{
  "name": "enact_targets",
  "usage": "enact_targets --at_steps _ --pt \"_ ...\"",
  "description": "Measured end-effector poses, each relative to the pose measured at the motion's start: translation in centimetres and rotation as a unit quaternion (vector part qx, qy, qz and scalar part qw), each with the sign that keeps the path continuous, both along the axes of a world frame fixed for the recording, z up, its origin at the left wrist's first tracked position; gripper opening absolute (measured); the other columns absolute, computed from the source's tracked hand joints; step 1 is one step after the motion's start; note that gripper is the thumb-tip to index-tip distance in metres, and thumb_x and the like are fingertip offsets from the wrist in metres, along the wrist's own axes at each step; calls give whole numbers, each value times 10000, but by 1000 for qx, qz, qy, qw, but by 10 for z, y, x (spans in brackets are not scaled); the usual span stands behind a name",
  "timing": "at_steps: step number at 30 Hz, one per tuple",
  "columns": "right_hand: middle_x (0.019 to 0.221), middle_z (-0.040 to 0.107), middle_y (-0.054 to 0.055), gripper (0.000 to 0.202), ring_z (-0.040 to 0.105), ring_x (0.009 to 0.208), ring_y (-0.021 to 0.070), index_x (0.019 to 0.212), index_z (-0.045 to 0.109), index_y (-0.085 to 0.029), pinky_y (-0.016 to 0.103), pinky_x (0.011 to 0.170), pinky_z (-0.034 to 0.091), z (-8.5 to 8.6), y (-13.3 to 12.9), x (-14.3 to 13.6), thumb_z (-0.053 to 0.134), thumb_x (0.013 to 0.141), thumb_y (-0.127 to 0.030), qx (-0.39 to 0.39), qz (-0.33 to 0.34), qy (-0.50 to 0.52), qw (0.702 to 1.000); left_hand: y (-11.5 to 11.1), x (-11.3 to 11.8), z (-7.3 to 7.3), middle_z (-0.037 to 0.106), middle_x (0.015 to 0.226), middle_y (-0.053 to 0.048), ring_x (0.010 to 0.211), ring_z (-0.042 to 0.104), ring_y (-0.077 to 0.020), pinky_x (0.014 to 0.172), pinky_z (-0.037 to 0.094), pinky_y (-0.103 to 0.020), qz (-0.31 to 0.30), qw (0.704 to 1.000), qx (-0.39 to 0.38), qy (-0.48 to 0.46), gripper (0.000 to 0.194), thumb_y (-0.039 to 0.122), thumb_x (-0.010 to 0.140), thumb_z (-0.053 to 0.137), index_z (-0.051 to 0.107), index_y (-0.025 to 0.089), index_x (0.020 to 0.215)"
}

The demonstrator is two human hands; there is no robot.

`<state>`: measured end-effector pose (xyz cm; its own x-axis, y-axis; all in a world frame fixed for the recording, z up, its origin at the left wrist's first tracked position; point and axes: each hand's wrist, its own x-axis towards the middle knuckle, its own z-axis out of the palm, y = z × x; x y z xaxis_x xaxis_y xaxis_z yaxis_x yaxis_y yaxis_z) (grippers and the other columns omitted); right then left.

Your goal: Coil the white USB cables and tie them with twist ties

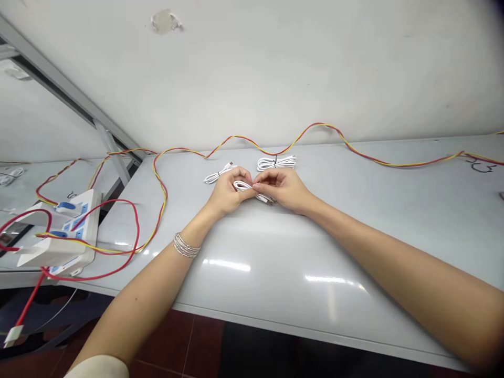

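Observation:
Both my hands meet at the middle of the grey table, pinching one coiled white cable (241,185) between them. My left hand (229,193) closes its thumb and fingers on the looped end. With fingertips together, my right hand (284,188) grips the middle of the coil; a connector end (268,199) pokes out beneath it. Whether a tie is around this coil is hidden by the fingers. Just behind my left hand lies a small tied white cable (219,173). Beyond my right hand sits a thicker bundle of white cables (276,163) with a black tie.
A twisted red and yellow wire (248,139) runs along the wall at the back of the table (275,283). At the left, a white power strip (88,220) holds plugs and adapters, with a red cord (136,220) looping over the table. A metal frame (114,149) stands behind it.

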<state>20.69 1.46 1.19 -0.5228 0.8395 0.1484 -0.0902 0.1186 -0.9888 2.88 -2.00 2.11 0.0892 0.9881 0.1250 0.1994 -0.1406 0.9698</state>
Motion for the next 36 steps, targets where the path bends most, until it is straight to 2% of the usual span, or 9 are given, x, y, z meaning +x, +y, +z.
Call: enact_targets --at_steps 6,17,25,36 --pt "742 678 21 160 598 711 149 757 701 -174 300 684 471 -2 0 -2 780 723 -309 -3 -24 -1 1000 0 0 0 612 734 17 643 544 -98 601 402 -241 9 1000 10 4 384 332 611 878 566 171 767" --pt "746 665 30 213 552 674 129 767 724 -168 294 649 431 2 -2 -1 747 811 -375 13 -27 -13 999 1 -1 -2 611 768 19 545 471 -56 513 352 -230 -6 1000 -2 11 345 314 655 849 574 167 803" --pt "723 661 29 328 548 634 123 763 680 -162 271 581 421 -2 -1 -3 792 746 -469 -1 -45 -25 999 2 -1 -2 634 793 -4 576 492 -70 502 371 -211 -9 1000 8 18 352 307 634 856 576 169 797" --pt "753 675 26 237 583 671 125 800 699 -151 270 633 449 0 -1 -2 762 758 -375 -18 -18 6 1000 1 -1 -2 582 687 37 529 461 -63 513 345 -222 -8 1000 -18 -7 359 301 633 856 562 175 794"
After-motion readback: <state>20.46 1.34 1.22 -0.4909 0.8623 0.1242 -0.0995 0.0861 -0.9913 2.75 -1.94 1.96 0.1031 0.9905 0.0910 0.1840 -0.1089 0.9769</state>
